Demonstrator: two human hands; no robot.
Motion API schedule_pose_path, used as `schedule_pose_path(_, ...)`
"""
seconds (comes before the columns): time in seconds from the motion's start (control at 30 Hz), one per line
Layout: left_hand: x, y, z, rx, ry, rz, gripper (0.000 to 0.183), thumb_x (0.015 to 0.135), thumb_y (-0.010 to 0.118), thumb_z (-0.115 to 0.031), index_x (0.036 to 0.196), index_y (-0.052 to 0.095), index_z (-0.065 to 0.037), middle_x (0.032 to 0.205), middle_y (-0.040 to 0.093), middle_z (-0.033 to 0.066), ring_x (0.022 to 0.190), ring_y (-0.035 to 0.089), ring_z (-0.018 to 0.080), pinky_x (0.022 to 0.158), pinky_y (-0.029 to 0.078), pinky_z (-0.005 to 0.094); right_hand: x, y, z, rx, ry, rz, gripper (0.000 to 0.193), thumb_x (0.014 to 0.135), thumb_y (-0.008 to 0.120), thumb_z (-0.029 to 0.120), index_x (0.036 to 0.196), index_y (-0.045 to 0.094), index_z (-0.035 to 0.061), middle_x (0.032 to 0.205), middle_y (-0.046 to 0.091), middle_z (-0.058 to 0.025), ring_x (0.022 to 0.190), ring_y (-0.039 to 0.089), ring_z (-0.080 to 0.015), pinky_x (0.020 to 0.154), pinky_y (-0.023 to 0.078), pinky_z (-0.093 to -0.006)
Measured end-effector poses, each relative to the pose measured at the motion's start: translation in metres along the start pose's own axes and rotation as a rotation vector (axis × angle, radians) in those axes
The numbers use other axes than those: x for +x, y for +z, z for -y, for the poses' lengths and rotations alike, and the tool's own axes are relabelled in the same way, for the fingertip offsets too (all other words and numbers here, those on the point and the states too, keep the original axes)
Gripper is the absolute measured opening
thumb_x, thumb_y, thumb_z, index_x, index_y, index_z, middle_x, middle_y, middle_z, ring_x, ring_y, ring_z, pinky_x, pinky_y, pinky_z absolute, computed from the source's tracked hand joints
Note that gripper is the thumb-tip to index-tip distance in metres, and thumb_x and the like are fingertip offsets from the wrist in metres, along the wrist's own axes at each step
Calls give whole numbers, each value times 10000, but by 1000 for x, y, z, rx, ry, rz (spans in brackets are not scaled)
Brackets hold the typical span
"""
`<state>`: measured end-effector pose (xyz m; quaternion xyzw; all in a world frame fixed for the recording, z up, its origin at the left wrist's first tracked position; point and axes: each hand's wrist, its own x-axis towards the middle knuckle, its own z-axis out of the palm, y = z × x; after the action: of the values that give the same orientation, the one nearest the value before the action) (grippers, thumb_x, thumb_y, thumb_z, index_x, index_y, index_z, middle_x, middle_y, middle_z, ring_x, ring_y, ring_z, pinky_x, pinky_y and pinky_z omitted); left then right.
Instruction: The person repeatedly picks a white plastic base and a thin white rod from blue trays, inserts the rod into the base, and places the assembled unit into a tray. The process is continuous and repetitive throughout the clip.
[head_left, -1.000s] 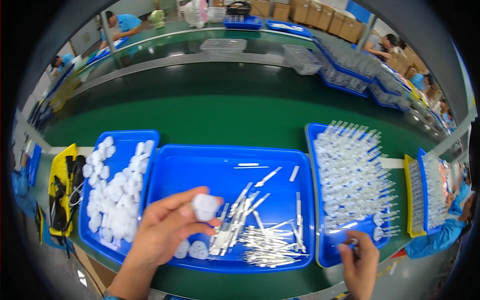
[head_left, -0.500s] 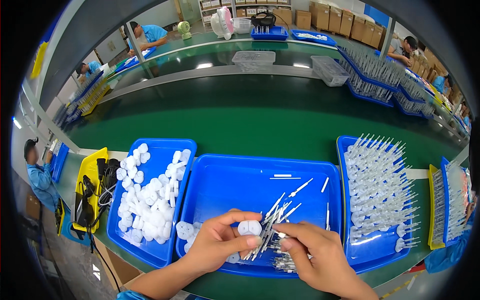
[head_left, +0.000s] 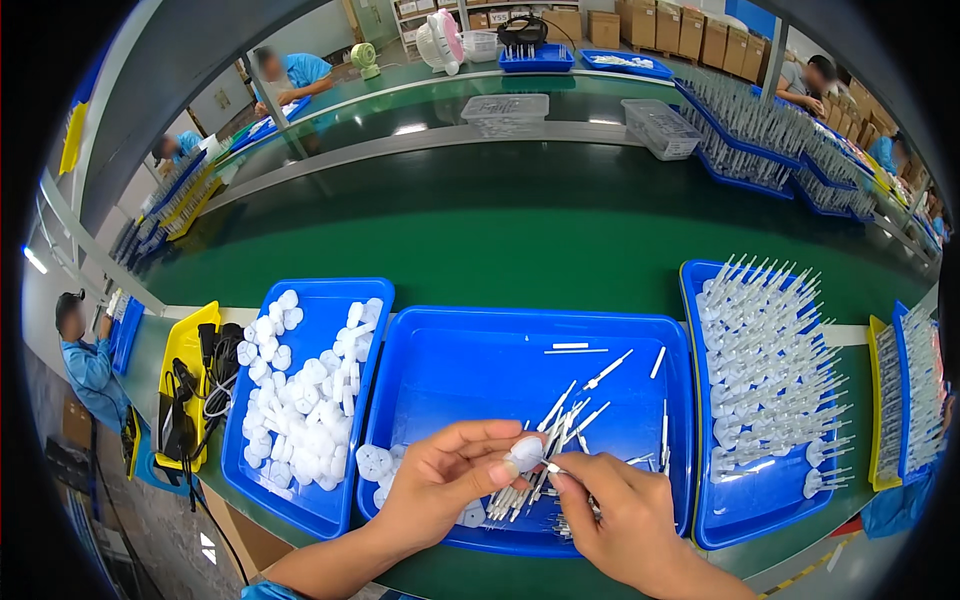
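Disc (head_left: 525, 453) has tipped from face-on to slanted since half a second ago, and the pin (head_left: 551, 466) has come in close to its edge. Trays sit at nearly the same spots.

Head view: left hand (head_left: 440, 485) pinches the disc between thumb and fingers; right hand (head_left: 620, 505) grips the pin between thumb and forefinger at the disc's 4 o'clock. Both sit over the 6 o'clock side of the middle tray (head_left: 460, 370). Tip looks at or touching the disc; too small to tell if it's in, so I'd call this piece mid-join.

Done: right tray (head_left: 745, 515), at 2 to 3 o'clock from the hands, carries dense rows of joined pieces (head_left: 760, 370), pins jutting up and right, last two at its 4 to 5 o'clock. That tray looks mostly filled.

Left: plenty. Left tray (head_left: 322, 320), at 9 to 10 o'clock, has a big heap of loose discs (head_left: 310, 400); a few more lie in the middle tray, 9 o'clock of the held one. Loose pins (head_left: 565, 420) are scattered in the middle tray around 12 to 2 o'clock of the hands, partly hidden. All on the green counter (head_left: 500, 230).
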<state>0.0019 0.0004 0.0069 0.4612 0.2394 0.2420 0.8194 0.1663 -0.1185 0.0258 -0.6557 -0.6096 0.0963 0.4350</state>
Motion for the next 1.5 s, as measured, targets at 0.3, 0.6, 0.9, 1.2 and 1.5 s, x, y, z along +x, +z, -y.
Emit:
schedule_pose_path(0.3, 0, -5, 9, 413, 384, 123, 286, 832, 733, 77, 1106, 658, 42, 1271, 621, 212, 1160, 621, 246, 981, 514, 373, 2, -12, 17, 124, 255, 133, 118, 953, 603, 115, 1046, 612, 43, 790, 673, -211, 661, 669, -392, 540, 499, -440)
schedule_pose_path(0.6, 2, -8, 2, 274, 288, 208, 244, 827, 712, 102, 1065, 690, 55, 1216, 635, 196, 1109, 631, 236, 948, 515, 362, -4, -12, -1, 443, 352, 294, 125, 952, 641, 99, 1018, 582, 12, 635, 607, -102, 496, 587, -173, 455, 426, -301)
schedule_pose_path(0.9, 1, -9, 4, 258, 186, 220, 264, 816, 735, 79, 1074, 725, 26, 1142, 699, 191, 1101, 649, 251, 980, 488, 377, -9, -8, 14, 48, 145, 55, 76, 950, 609, 123, 991, 587, 63, 678, 645, -184, 595, 650, -383, 527, 490, -455)
schedule_pose_path(1.2, 3, -10, 4, 595, 373, 201, 293, 792, 795, -5, 1079, 736, -18, 1114, 719, 158, 1018, 685, 206, 876, 474, 344, -8, 0, 1, 71, 121, 99, 114, 866, 671, 10, 956, 601, 8, 655, 622, -105, 530, 581, -274, 481, 440, -365)
schedule_pose_path(1.5, 7, 1, -2, 947, 822, 131, 396, 722, 847, -81, 1090, 716, -16, 1248, 661, 179, 1002, 670, 223, 805, 412, 331, 2, 0, -1, -56, -97, -71, 210, 744, 745, -19, 938, 675, 18, 887, 648, -103, 735, 599, -290, 625, 470, -381)
